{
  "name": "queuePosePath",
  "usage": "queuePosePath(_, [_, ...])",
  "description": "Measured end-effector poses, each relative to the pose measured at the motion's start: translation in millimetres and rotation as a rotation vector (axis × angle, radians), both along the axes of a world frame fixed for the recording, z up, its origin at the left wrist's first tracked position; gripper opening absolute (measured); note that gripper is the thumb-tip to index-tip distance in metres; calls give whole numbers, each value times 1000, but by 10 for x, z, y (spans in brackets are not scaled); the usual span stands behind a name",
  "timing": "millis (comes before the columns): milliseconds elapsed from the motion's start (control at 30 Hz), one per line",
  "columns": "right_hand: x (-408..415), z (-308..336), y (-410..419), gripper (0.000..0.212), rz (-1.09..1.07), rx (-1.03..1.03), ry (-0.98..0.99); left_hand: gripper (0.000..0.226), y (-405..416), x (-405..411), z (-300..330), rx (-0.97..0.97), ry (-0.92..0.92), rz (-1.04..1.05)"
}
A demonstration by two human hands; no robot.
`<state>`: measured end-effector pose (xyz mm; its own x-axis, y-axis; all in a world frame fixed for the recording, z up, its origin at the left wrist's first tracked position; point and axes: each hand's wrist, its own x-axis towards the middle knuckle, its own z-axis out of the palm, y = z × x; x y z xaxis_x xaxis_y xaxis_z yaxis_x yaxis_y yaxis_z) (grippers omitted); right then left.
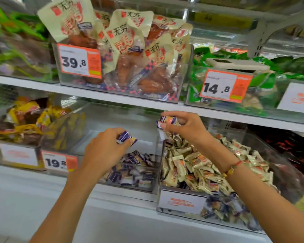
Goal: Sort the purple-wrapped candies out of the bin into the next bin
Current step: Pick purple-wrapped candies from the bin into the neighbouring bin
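Note:
My left hand pinches a purple-wrapped candy above the middle clear bin, which holds a low heap of purple-wrapped candies. My right hand grips another purple-wrapped candy over the wall between that bin and the right clear bin. The right bin is piled with cream-wrapped candies, and a few purple ones show low at its front.
A bin of yellow and brown packets stands left of the middle bin, with a 19.8 price tag beside it. The shelf above carries bins of packaged chicken and green packets. Dark red packets lie far right.

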<state>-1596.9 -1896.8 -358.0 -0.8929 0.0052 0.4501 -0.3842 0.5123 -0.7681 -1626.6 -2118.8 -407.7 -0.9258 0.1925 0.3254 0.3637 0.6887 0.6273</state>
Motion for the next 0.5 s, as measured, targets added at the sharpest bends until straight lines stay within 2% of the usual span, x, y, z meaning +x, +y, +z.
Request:
queuePosePath(100, [-130, 15, -153, 24, 85, -224, -152, 17, -59, 18, 50, 17, -47, 3])
queuePosePath(167, [-237, -9, -298, 24, 116, -190, -141, 13, -96, -4, 44, 16, -52, 25])
queuePosePath(200, [-292, -34, -370, 26, 102, -79, -90, 11, -104, -25, 28, 3, -39, 48])
queuePosePath(267, [-410, -83, -491, 34, 39, 307, -6, 12, -112, -64, -26, -25, -23, 80])
queuePosePath(333, [-497, -139, -555, 46, 25, 708, -80, 28, -119, -102, -107, -43, -73, 32])
queuePosePath(400, [-480, -160, -545, 48, 67, 833, -169, 38, -144, -115, -170, -97, -119, -12])
queuePosePath(500, [-185, -180, -371, 35, 21, 803, -88, 35, -172, -133, -202, -121, -90, -5])
